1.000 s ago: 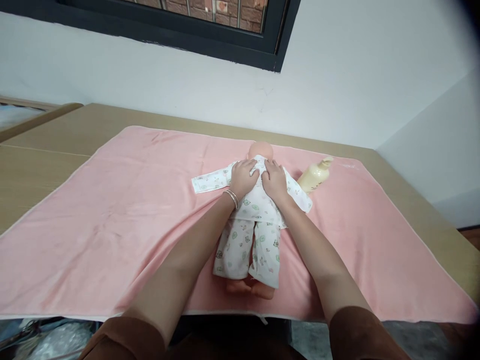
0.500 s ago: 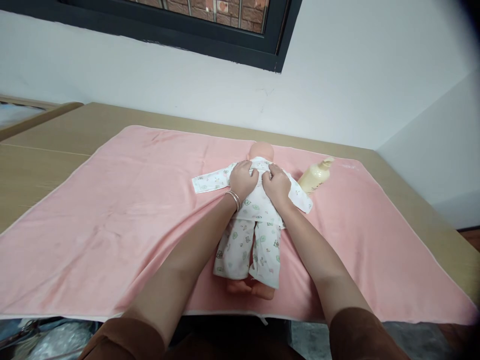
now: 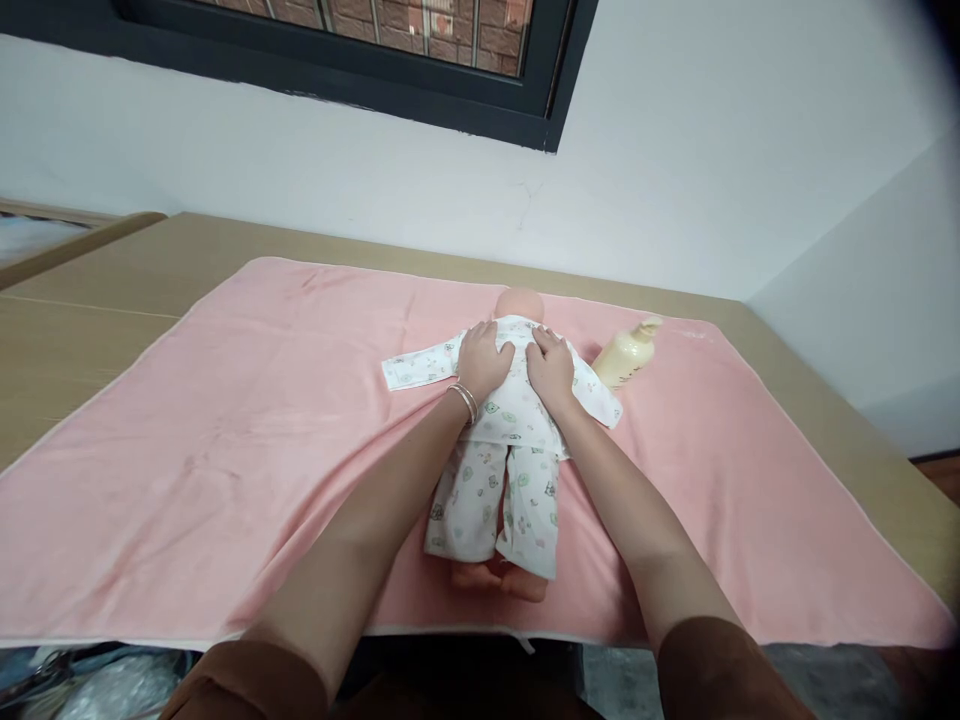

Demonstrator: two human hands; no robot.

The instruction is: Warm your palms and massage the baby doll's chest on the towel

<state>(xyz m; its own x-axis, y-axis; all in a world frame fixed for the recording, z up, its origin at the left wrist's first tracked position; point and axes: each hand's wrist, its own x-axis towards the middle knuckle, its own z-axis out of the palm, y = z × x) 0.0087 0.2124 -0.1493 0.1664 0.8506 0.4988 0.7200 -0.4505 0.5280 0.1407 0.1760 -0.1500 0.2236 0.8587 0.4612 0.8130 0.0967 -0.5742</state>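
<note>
A baby doll (image 3: 521, 304) lies on its back on a pink towel (image 3: 225, 430), head away from me, bare feet (image 3: 499, 579) toward me. It wears a white printed shirt (image 3: 510, 410) and matching pants (image 3: 491, 500). My left hand (image 3: 484, 360), with a bracelet on its wrist, and my right hand (image 3: 551, 366) rest side by side on the doll's upper chest. The fingers of both are curled onto the shirt front just below the collar. The doll's own hands are hidden inside the sleeves.
A cream bottle (image 3: 627, 354) lies on the towel just right of the doll's shoulder. The towel covers a wooden table (image 3: 90, 320) that stands against a white wall under a dark-framed window (image 3: 360, 60). Crumpled plastic (image 3: 112, 685) lies below the near edge.
Both hands have stayed on the doll's chest with only small finger shifts at the collar. The view has tilted slightly.
</note>
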